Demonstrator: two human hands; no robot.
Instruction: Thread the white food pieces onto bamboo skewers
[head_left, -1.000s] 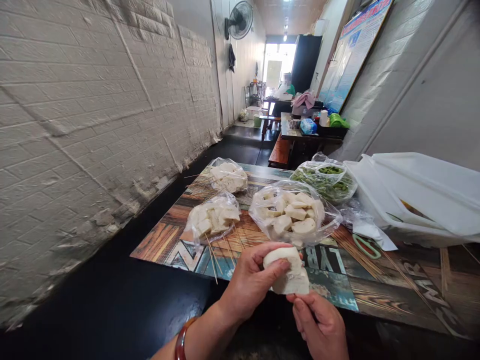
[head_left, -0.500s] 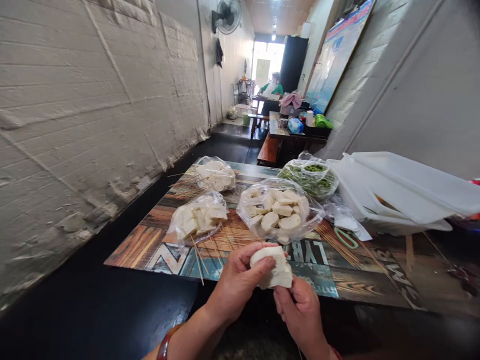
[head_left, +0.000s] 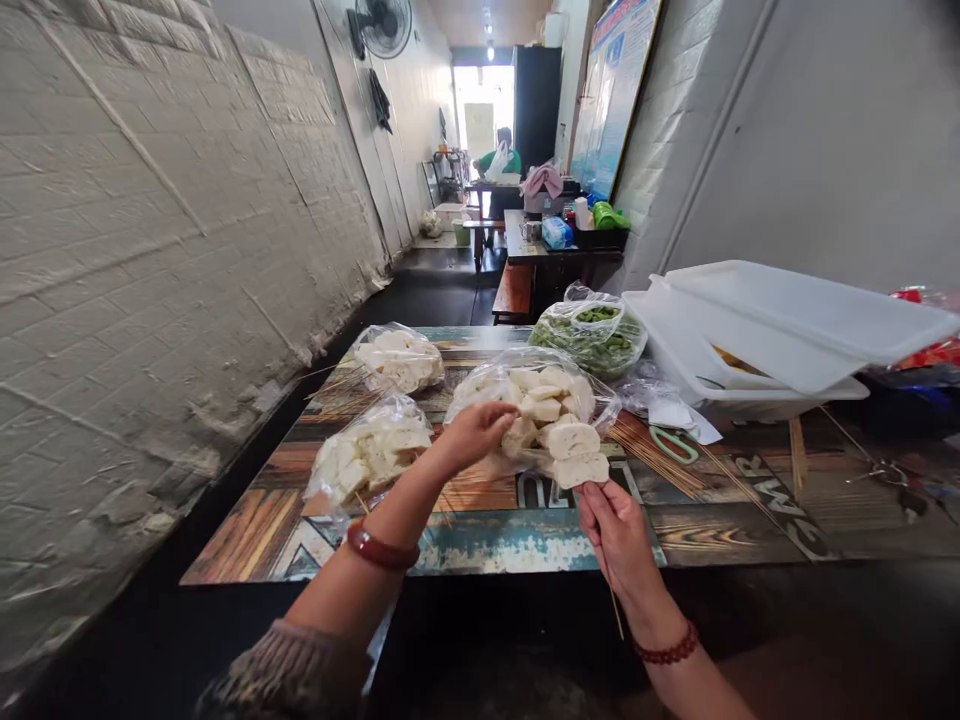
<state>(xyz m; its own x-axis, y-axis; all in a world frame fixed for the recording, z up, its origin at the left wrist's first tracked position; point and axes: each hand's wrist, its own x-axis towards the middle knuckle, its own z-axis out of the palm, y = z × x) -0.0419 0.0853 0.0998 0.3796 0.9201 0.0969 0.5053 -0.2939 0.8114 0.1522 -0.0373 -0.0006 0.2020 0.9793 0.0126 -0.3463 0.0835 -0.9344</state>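
My right hand (head_left: 616,528) pinches a thin wooden skewer (head_left: 616,612) just below two white, spongy-looking slices (head_left: 579,470). They sit on it one above the other; their exact kind is unclear. My left hand (head_left: 480,432) reaches over the open clear plastic bag of similar slices (head_left: 551,385), fingers drawn together at a slice near its left side. What those fingertips hold, if anything, is hidden. Two more bags of white pieces, a near one (head_left: 367,450) and a far one (head_left: 401,358), lie to the left. Loose skewers (head_left: 660,455) rest right of the middle bag.
Behind stands a bag of green vegetables (head_left: 589,335). White plastic tubs (head_left: 780,325) are stacked at the right, with green-handled scissors (head_left: 675,445) before them. All lie on a wood-patterned table (head_left: 600,545). Farther back are another table (head_left: 525,240) and a person in green (head_left: 499,160).
My left hand has let go of the white slices and moved left and forward to the middle bag. My right hand has carried the skewered slices forward. The view has shifted.
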